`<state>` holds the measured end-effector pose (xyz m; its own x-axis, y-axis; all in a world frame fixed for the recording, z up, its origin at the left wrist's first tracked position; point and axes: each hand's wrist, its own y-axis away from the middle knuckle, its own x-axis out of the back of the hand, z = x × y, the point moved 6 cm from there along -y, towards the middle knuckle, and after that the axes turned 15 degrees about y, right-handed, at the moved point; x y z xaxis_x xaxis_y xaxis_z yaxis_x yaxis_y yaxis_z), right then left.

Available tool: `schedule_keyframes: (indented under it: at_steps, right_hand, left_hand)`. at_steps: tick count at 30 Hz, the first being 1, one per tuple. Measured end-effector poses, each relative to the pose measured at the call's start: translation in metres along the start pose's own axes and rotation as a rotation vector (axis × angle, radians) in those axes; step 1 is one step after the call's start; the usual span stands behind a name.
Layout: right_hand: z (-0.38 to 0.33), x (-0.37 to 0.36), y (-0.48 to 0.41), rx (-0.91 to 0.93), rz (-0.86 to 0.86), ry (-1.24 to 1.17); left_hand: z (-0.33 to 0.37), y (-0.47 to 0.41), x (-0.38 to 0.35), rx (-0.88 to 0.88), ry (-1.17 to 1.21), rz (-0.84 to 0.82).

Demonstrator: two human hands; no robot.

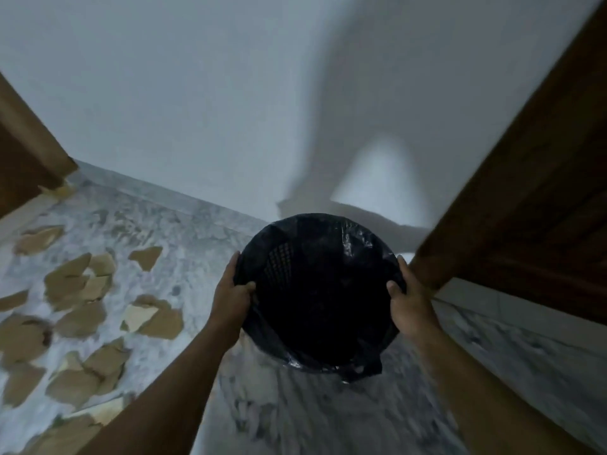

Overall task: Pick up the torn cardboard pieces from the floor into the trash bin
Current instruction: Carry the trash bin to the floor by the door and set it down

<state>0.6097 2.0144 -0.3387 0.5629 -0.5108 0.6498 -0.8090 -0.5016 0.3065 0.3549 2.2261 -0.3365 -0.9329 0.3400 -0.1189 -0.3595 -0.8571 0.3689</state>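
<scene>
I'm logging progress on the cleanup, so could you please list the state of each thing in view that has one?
trash bin: lined with a black bag, gripped at its rim on both sides, no cardboard visible inside.
left hand: closed on the bin's left rim.
right hand: closed on the bin's right rim.
cardboard pieces: torn, scattered on the floor left of the bin.
wooden door: at right; open or shut, cannot tell.
</scene>
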Motion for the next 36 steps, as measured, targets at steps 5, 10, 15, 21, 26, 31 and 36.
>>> schedule_keyframes:
  at_steps: [5,10,15,21,26,31,36]
  right_hand:
    - [0.059,-0.016,-0.033,0.064,0.093,0.013]
    - [0.065,-0.017,-0.046,0.076,0.147,0.008]
    - [0.054,-0.018,-0.028,0.071,0.146,0.072]
    - [0.050,-0.018,-0.018,0.025,0.138,0.050]
    - [0.055,-0.019,-0.017,-0.020,0.125,0.093]
    - [0.038,-0.015,-0.001,-0.033,0.230,0.412]
    - [-0.036,-0.041,0.023,0.206,0.315,0.581]
  left_hand:
    - [-0.058,-0.031,-0.041,-0.078,-0.005,-0.140]
    - [-0.066,-0.057,-0.048,-0.160,0.005,-0.165]
    - [-0.064,-0.063,-0.042,-0.176,-0.104,-0.223]
    - [-0.063,-0.065,-0.045,-0.206,-0.175,-0.233]
    - [-0.068,-0.076,-0.044,-0.206,-0.161,-0.244]
    - [-0.055,-0.067,-0.038,-0.168,-0.169,-0.233]
    - [-0.038,-0.055,0.016,-0.244,-0.249,-0.152]
